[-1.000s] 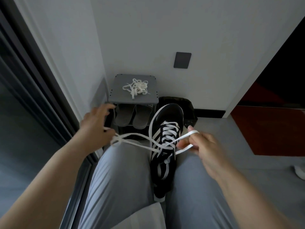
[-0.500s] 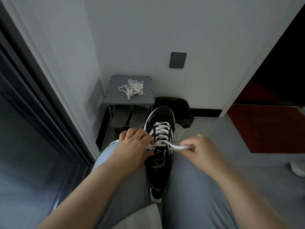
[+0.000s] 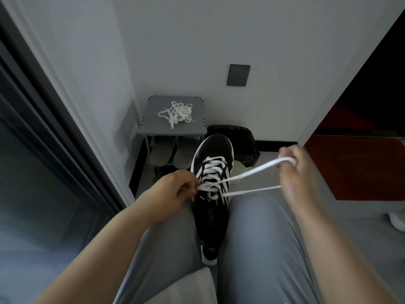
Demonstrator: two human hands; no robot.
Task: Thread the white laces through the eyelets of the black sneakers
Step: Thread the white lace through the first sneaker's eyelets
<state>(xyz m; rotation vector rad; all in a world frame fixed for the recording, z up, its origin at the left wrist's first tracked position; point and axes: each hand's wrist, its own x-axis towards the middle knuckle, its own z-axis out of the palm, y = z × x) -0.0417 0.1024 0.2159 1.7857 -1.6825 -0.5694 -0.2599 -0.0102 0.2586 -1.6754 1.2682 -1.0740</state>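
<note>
The black sneaker [image 3: 210, 218] lies between the person's thighs, toe forward, the white lace [image 3: 252, 171] crossed through its eyelets. The left hand [image 3: 173, 191] pinches the lace at the eyelets; the right hand [image 3: 295, 172] grips two strands drawn rightward.

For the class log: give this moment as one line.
left hand pinches white flat lace at black white-striped sneaker | right hand holds lace taut

A plain white wall [image 3: 186, 40] stands far, with a small grey plastic shoe rack [image 3: 151, 116] below it. At left is a dark glass door [image 3: 32, 172].
</note>
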